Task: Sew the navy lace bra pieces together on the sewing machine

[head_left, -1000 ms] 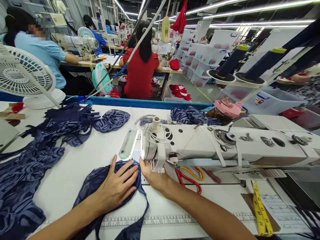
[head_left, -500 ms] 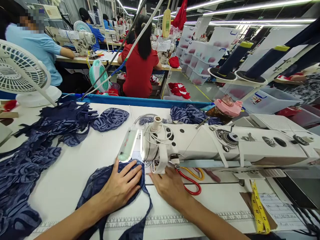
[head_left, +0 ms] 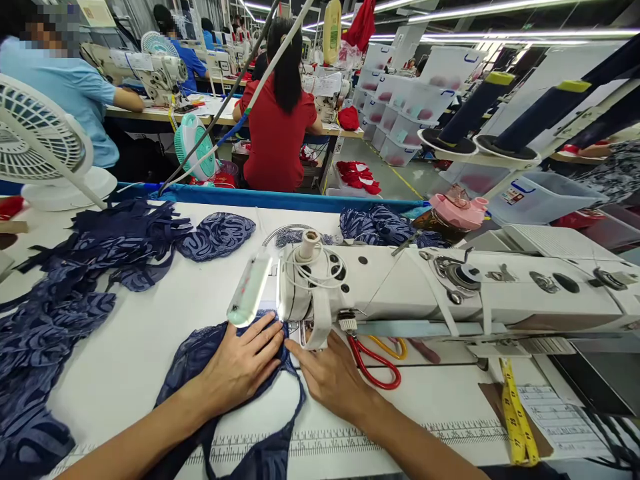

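My left hand (head_left: 245,363) lies flat on a navy lace garment piece (head_left: 187,363), fingers spread, tips close to the sewing machine's needle area. A narrow navy strip (head_left: 296,417) loops down from the piece toward the table's front. My right hand (head_left: 333,373) is just right of the presser foot, one finger stretched to the garment's edge. Its other fingers are partly hidden under the head of the white sewing machine (head_left: 400,283). Scissors with red handles (head_left: 383,385) lie beside that hand under the machine arm, their blades mostly hidden. A lit lamp (head_left: 249,290) stands left of the needle.
Navy lace pieces (head_left: 55,360) are heaped along the left, with a single piece (head_left: 217,237) behind. A printed ruler (head_left: 335,441) runs along the front. A yellow tape measure (head_left: 517,417) lies right. Thread cones (head_left: 475,110) stand back right; people sew at machines beyond.
My right hand's finger has moved left to the garment's edge. My left hand stays flat on the fabric, which has shifted slightly. The view has tilted and moved a little.
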`<act>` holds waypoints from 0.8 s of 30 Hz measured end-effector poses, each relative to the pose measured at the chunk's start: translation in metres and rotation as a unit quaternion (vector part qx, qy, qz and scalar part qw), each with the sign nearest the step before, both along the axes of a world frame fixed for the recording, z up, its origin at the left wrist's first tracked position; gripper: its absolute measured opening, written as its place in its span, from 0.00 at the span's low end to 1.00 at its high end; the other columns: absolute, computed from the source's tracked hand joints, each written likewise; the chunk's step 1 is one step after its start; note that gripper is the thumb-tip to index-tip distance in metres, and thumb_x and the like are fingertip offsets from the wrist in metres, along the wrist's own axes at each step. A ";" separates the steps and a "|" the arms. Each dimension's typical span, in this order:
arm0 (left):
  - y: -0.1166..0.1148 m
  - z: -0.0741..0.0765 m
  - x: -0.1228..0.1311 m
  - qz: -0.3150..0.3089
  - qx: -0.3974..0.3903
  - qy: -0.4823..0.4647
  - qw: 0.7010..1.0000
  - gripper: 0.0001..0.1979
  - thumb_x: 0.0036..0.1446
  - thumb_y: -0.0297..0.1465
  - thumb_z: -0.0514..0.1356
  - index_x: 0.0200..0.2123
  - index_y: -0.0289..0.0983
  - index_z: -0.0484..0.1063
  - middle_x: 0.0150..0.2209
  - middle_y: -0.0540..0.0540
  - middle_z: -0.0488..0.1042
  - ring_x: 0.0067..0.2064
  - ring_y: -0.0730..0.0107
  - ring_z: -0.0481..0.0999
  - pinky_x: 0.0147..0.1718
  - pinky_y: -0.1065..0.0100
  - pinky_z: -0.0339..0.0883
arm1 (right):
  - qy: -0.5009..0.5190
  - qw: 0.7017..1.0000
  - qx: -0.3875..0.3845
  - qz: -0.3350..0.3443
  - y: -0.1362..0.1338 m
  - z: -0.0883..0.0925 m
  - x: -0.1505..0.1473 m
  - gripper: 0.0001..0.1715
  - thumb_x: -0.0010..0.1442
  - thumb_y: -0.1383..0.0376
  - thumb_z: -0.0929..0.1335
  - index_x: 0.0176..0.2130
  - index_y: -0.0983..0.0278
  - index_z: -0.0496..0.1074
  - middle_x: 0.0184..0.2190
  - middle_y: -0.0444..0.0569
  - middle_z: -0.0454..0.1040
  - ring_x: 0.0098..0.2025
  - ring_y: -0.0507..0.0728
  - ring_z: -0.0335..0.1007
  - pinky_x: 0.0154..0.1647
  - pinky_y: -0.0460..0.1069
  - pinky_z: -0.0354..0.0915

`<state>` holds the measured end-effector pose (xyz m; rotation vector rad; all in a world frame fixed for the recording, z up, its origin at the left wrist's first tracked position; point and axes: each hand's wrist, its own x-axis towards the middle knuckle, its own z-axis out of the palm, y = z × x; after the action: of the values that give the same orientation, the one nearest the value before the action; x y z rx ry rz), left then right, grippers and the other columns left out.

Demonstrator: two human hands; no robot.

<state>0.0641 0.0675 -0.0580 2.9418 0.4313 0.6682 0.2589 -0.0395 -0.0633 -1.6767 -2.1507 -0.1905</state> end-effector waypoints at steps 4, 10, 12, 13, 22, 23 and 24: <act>0.003 0.005 0.002 -0.013 0.017 -0.002 1.000 0.13 0.65 0.27 0.52 0.46 0.36 0.75 0.51 0.40 0.77 0.54 0.55 0.74 0.64 0.34 0.37 | 0.007 1.000 0.007 0.002 -0.002 -0.007 0.001 0.29 0.56 0.77 0.63 0.54 0.60 0.71 0.35 0.53 0.75 0.41 0.62 0.69 0.45 0.57 0.64; 0.004 0.003 0.002 -0.011 0.004 -0.012 1.000 0.12 0.65 0.28 0.54 0.46 0.36 0.76 0.50 0.41 0.78 0.52 0.57 0.76 0.63 0.38 0.49 | 0.019 1.000 0.004 0.009 0.001 -0.006 0.000 0.27 0.58 0.77 0.62 0.55 0.62 0.70 0.38 0.54 0.75 0.44 0.63 0.69 0.46 0.57 0.62; 0.005 0.001 0.001 -0.012 -0.002 -0.012 1.000 0.11 0.65 0.29 0.54 0.45 0.36 0.76 0.50 0.42 0.78 0.52 0.58 0.75 0.62 0.41 0.53 | 0.021 1.000 0.002 0.012 0.001 -0.004 0.000 0.27 0.59 0.77 0.61 0.55 0.62 0.70 0.38 0.54 0.75 0.43 0.62 0.68 0.45 0.56 0.61; 0.006 0.000 0.000 -0.012 -0.003 -0.012 1.000 0.11 0.65 0.29 0.55 0.45 0.36 0.76 0.50 0.42 0.77 0.52 0.57 0.75 0.61 0.42 0.55 | 0.021 1.000 -0.001 0.011 0.001 -0.004 0.000 0.27 0.59 0.77 0.61 0.55 0.62 0.70 0.38 0.54 0.75 0.43 0.62 0.68 0.45 0.56 0.61; 0.008 0.001 -0.001 -0.013 0.024 0.029 0.999 0.11 0.66 0.31 0.53 0.47 0.38 0.74 0.51 0.44 0.76 0.54 0.57 0.71 0.58 0.49 0.60 | 0.011 0.999 -0.044 0.004 -0.002 0.004 0.004 0.29 0.60 0.77 0.60 0.58 0.62 0.69 0.39 0.55 0.73 0.45 0.62 0.65 0.49 0.57 0.61; 0.002 0.002 -0.001 -0.004 0.034 0.025 0.999 0.12 0.66 0.30 0.53 0.47 0.38 0.74 0.51 0.44 0.76 0.54 0.57 0.71 0.59 0.49 0.58 | 0.007 0.998 -0.063 0.007 -0.004 0.007 0.004 0.30 0.59 0.77 0.60 0.58 0.62 0.69 0.40 0.55 0.73 0.45 0.62 0.65 0.49 0.57 0.61; -0.006 0.003 -0.001 0.007 0.038 0.020 0.999 0.12 0.66 0.31 0.53 0.47 0.37 0.73 0.50 0.43 0.76 0.54 0.57 0.70 0.60 0.47 0.56 | 0.005 0.996 -0.083 0.023 -0.008 0.011 0.004 0.30 0.58 0.78 0.60 0.56 0.61 0.69 0.42 0.55 0.72 0.46 0.61 0.65 0.50 0.57 0.61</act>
<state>0.0633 0.0618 -0.0551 3.0319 0.4401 0.6411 0.2628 -0.0471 -0.0521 -1.7112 -2.2485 0.0091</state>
